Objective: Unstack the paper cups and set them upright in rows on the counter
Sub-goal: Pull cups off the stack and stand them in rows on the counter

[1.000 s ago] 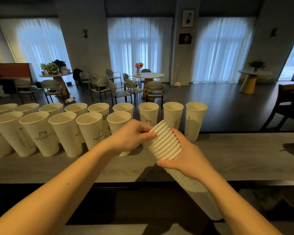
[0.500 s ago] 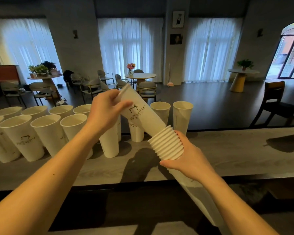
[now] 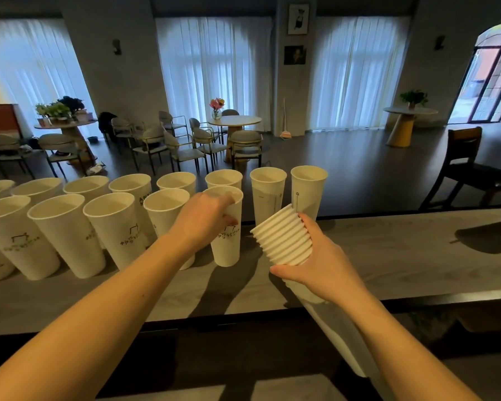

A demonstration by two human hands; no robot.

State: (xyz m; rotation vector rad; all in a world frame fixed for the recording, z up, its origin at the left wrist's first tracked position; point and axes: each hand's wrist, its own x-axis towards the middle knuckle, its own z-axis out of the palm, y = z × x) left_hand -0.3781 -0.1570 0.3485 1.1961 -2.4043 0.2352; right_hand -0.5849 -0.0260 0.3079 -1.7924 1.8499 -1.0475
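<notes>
Bare forearms (image 3: 104, 314), no sleeves

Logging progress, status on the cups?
Left hand shut on cup, standing in front row. Right hand shut on stack. Counter rightward free.

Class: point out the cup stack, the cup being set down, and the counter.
Cup stack (image 3: 282, 237), head view, on its ribbed rims.
Cup being set down (image 3: 227, 244), head view, on its printed side.
Counter (image 3: 402, 256), head view, on bare top at right.
</notes>
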